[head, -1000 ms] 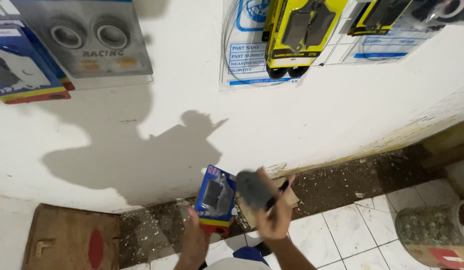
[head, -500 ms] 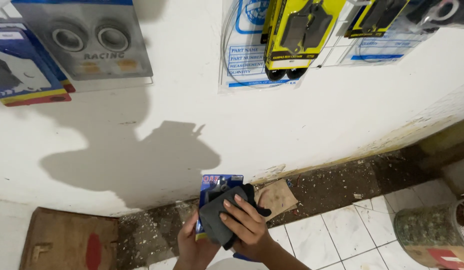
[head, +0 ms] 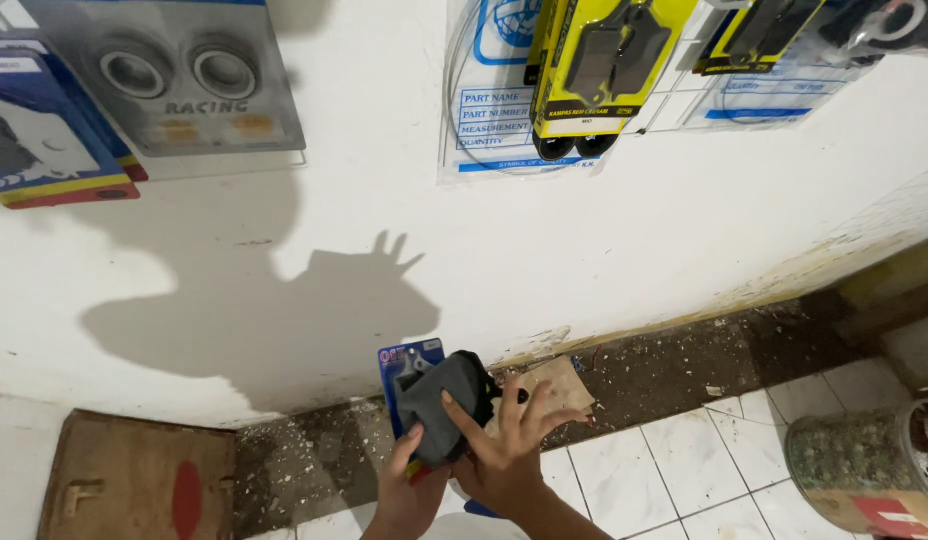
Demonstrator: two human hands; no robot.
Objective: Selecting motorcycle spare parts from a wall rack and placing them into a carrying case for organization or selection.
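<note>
Two hands are low in the picture, close together, and both are busy with one small pack. The landmark here is the blue pack (head: 412, 365), a flat card packet with a red and yellow bottom edge.

The left hand (head: 409, 492) comes up from below the blue pack. Its fingers are curled around the bottom of the pack, so the pack stands up and does not fall. The right hand (head: 504, 455) is just to the right of the blue pack. It presses a dark grey cloth (head: 446, 408) flat against the front of the pack. The thumb and first finger lie on the cloth, and the other fingers are spread out wide. It looks like the cloth is held this way to wipe the pack, with one hand keeping the pack firm while the other hand pushes.

Behind the blue pack is a white wall (head: 624, 250) with the shadow of the hands on it. High above the pack hang more packs on the wall, a yellow pack (head: 609, 65) and a grey pack with two rings (head: 184, 80). Under the blue pack is dirty ground and then white floor tiles (head: 684, 450). Far left of the pack lies a brown board (head: 124, 480). Far right of it stands a round mesh can (head: 864, 460).
</note>
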